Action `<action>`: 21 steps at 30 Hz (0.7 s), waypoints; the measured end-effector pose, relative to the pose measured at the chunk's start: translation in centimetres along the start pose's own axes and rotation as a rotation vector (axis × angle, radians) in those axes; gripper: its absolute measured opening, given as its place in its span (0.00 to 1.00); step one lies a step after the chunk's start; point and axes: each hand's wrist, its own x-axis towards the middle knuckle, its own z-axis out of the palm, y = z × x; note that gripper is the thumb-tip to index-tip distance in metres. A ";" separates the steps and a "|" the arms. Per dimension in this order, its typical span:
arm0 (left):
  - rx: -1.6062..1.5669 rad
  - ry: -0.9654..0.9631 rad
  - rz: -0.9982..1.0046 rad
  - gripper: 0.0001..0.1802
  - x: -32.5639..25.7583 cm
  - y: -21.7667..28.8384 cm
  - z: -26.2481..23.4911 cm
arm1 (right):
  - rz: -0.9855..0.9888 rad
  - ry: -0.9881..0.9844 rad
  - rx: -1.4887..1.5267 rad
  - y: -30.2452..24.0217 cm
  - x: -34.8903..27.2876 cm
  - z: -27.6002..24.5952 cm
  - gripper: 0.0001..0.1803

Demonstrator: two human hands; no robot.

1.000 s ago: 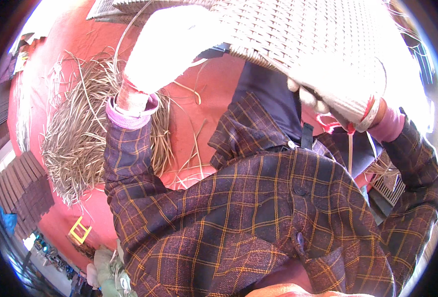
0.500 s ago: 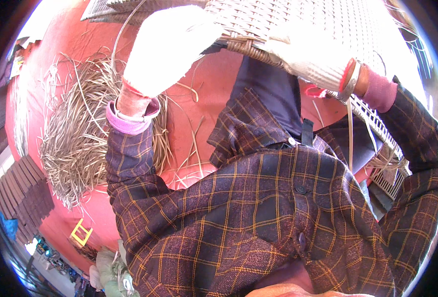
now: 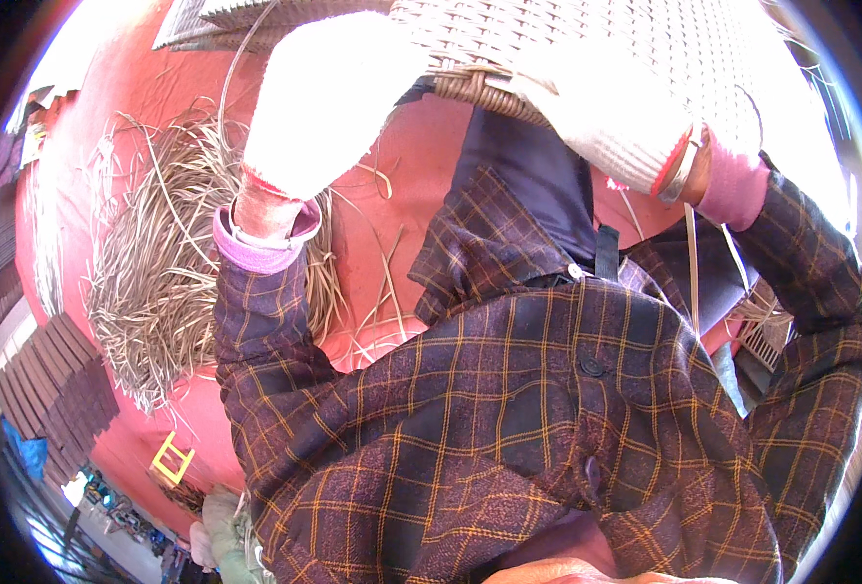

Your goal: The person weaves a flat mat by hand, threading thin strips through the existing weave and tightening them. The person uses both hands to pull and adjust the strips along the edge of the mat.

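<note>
A pale woven wicker piece (image 3: 538, 34) with a thick wrapped edge lies across the top of the view, above my dark trousers. My left hand (image 3: 338, 102), in a white knitted glove, is closed at its left corner; glare washes out the finger detail. Also gloved in white, my right hand (image 3: 606, 102) grips the near wrapped edge (image 3: 484, 90) farther right, its fingertips bright and partly lost in glare. A band circles the right wrist. Thin flat strands (image 3: 693, 263) hang down below that wrist.
A large heap of tan weaving strands (image 3: 163, 282) lies on the red ground sheet (image 3: 197, 73) at left. Loose strands are scattered near my lap. A small yellow frame (image 3: 171, 457) stands lower left, with dark slatted pieces (image 3: 51, 380) beyond it.
My right hand and wrist have shifted slightly up and left along the wicker edge. A slatted side seen below that wrist is now mostly out of sight. My left hand stays near the corner.
</note>
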 end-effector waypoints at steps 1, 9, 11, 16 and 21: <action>0.029 -0.046 0.035 0.23 0.0 -0.1 -0.1 | 0.009 -0.013 -0.027 0.0 0.0 0.1 0.21; 0.068 0.086 0.163 0.22 2.0 1.1 -0.3 | -0.025 0.087 -0.152 0.4 0.0 1.4 0.22; 0.060 0.081 0.123 0.07 3.2 1.5 -0.7 | -0.048 0.102 -0.173 0.6 -0.2 1.4 0.23; -0.018 -0.073 -0.055 0.05 4.9 2.5 -2.1 | -0.021 0.148 -0.096 0.4 -0.2 1.6 0.23; -0.088 -0.094 0.000 0.07 5.6 3.3 -1.4 | 0.068 0.132 0.007 0.5 0.1 2.5 0.20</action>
